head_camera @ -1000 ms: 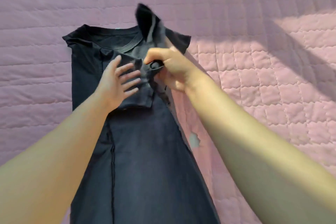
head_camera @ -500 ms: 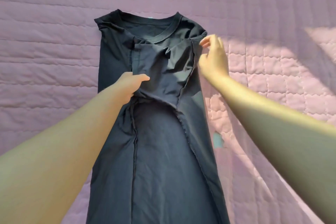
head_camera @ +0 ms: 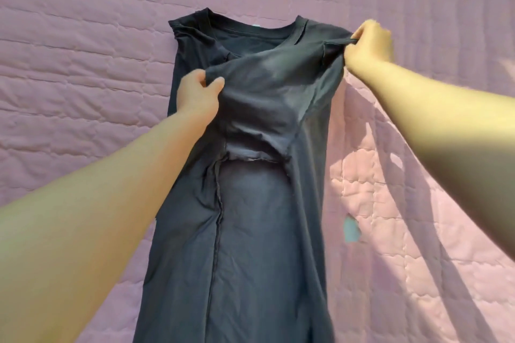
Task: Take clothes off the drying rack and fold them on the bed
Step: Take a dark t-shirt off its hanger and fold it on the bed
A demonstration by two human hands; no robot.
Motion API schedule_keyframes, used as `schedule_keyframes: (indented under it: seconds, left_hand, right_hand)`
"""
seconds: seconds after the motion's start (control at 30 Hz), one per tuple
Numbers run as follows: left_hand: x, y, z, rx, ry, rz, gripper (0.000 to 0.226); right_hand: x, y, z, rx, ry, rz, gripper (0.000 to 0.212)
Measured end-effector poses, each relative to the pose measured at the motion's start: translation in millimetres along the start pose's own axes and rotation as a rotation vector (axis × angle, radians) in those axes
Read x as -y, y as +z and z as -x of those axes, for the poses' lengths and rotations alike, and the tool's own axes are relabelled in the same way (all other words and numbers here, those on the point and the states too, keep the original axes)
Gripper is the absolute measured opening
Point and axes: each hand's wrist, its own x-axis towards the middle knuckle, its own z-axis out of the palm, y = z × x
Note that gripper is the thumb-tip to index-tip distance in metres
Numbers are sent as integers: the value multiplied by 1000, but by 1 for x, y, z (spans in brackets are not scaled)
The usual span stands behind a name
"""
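A dark navy T-shirt [head_camera: 250, 231] lies lengthwise on the pink quilted bed [head_camera: 83, 64], collar at the far end, both sides folded inward along its length. My left hand [head_camera: 199, 92] grips the edge of the folded-in sleeve near the chest. At the shirt's right shoulder, my right hand [head_camera: 367, 43] pinches the fabric and pulls it taut to the right. The cloth between the two hands is stretched and lifted slightly off the rest of the shirt. The shirt's hem runs out of view at the bottom.
The pink quilt covers the whole view. A small tear showing blue [head_camera: 351, 230] sits in the quilt just right of the shirt. Sunlight and arm shadows fall across the right side.
The right hand moved to the shirt's right shoulder and took hold of it. The left hand closed on the folded sleeve. The fabric between them got pulled tight.
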Motion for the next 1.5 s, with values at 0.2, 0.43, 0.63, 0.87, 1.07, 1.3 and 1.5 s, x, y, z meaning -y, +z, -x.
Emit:
schedule_keyframes:
  seconds: [0.2, 0.43, 0.63, 0.87, 1.07, 1.3, 1.5]
  left_hand:
    - [6, -4, 2, 12, -100, -102, 52]
    - [43, -9, 81, -134, 283, -380, 68]
    - [88, 2, 176, 428, 200, -250, 22]
    - [87, 28, 235, 726, -594, 423, 39]
    - [95, 28, 254, 1029, -531, 247, 36]
    - [122, -2, 293, 1071, -476, 34, 51]
    - [144, -29, 332, 903, -577, 40, 33]
  right_hand:
    - [-17, 22, 46, 240, -215, -37, 59]
    - [-46, 50, 150, 315, -478, 123, 64]
    - [-96, 65, 245, 346, -509, 171, 61]
    - [-133, 54, 335, 341, -221, -216, 51]
    - [-138, 46, 376, 318, 494, -662, 29]
    - [-158, 38, 408, 552, 432, -623, 14]
    - [-168, 23, 429, 795, 512, -714, 24]
